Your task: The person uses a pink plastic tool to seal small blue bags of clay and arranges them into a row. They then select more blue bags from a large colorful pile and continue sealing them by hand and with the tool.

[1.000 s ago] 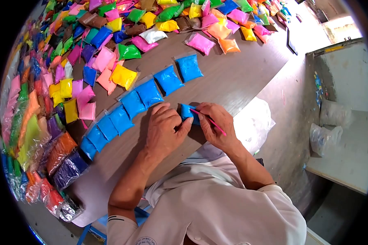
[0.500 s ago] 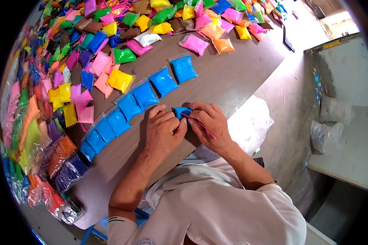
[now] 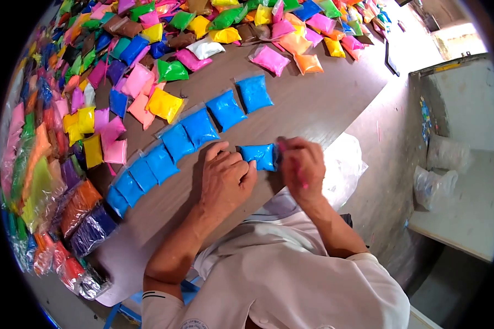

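A small blue packet (image 3: 259,157) in clear plastic lies flat on the table before me. My left hand (image 3: 225,178) is closed at its left end, the thumb resting on the packet's edge and the other fingers curled. On the other side, my right hand (image 3: 302,167), smeared by motion, grips a thin pink stick (image 3: 300,172) just off the packet's right end. Beyond both hands runs a slanting row of several similar blue packets (image 3: 199,127), the closest of them near my left fingertips.
A big heap of colourful packets (image 3: 148,33) covers the far and left parts of the brown table (image 3: 324,98). Larger clear-wrapped bundles (image 3: 93,230) lie at left. A dark flat device (image 3: 391,57) sits by the right edge; a white plastic bag (image 3: 346,170) is beside my right arm.
My right hand has moved right, away from the packet, with the pink stick. The blue packet, mostly covered by the fingers before, now shows almost whole. My left hand stays at its left end.
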Demonstrator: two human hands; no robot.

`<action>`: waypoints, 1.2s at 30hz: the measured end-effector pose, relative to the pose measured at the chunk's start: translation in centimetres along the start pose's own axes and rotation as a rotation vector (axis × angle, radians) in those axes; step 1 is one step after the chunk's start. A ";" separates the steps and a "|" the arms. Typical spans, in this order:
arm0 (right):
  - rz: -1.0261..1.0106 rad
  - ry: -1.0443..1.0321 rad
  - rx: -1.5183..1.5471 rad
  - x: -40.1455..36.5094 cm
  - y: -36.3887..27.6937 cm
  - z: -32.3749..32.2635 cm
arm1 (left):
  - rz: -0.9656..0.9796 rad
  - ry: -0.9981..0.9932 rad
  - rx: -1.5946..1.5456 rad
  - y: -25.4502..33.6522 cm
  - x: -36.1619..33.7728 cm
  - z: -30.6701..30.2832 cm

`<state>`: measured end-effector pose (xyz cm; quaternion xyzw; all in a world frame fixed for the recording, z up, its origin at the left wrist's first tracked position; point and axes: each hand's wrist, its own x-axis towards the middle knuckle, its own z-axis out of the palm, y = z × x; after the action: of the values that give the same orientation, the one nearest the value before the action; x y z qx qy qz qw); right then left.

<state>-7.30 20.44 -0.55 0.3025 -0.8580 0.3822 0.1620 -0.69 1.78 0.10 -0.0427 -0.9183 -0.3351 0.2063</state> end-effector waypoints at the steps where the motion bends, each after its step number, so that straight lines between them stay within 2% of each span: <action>1: 0.021 0.030 0.002 0.3 1.1 -0.7 | -0.005 -0.005 0.004 0.1 -0.1 0.0; 2: 0.113 0.067 0.026 0.1 1.9 -0.8 | -0.011 -0.010 0.007 0.1 -0.2 0.0; 4: 0.212 0.016 0.162 0.3 -0.1 -2.0 | -0.003 0.001 0.011 0.0 -0.1 0.2; 6: 0.117 -0.038 0.255 -0.3 -1.9 -1.3 | 0.004 -0.002 0.014 0.1 -0.1 0.3; 7: 0.005 -0.100 0.194 -0.1 -2.6 -1.2 | 0.006 -0.006 0.018 0.1 -0.1 0.2; 10: 0.064 0.003 0.049 -0.7 0.0 -0.9 | 0.005 -0.023 0.018 0.1 -0.2 0.1; 11: 0.116 0.057 0.043 -0.7 1.1 -1.3 | 0.002 -0.027 0.016 0.1 -0.2 0.1; 12: 0.359 0.048 0.170 -0.7 0.9 -1.7 | 0.009 -0.014 0.016 0.1 -0.1 0.1; 16: 0.045 -0.079 0.320 -0.3 -1.8 -2.4 | 0.022 0.015 0.018 0.0 -0.2 0.4; 18: 0.103 -0.206 0.280 -1.1 -1.9 -1.8 | 0.026 0.016 0.025 0.1 -0.1 0.3; 21: 0.206 -0.055 0.164 -0.8 -0.3 -1.6 | 0.027 0.004 0.037 0.3 0.1 -0.1; 22: 0.155 -0.048 0.135 -0.5 0.4 -1.6 | 0.027 -0.008 0.040 0.1 -0.1 -0.1; 24: 0.242 -0.120 0.348 -0.6 -0.3 -2.0 | 0.025 -0.014 0.042 0.2 -0.1 -0.1; 27: 0.155 0.035 0.319 -0.1 -2.2 -1.2 | 0.014 -0.002 0.033 0.3 -0.1 0.0; 31: 0.056 -0.018 0.177 0.1 -1.9 0.8 | 0.013 -0.004 0.014 0.2 -0.1 -0.1; 36: 0.058 -0.011 0.139 0.3 -1.1 1.2 | -0.008 -0.009 -0.012 0.3 0.0 -0.1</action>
<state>-6.90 18.84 -0.58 0.2901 -0.8386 0.4439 0.1246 -0.58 1.92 0.34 -0.0418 -0.9175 -0.3411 0.2005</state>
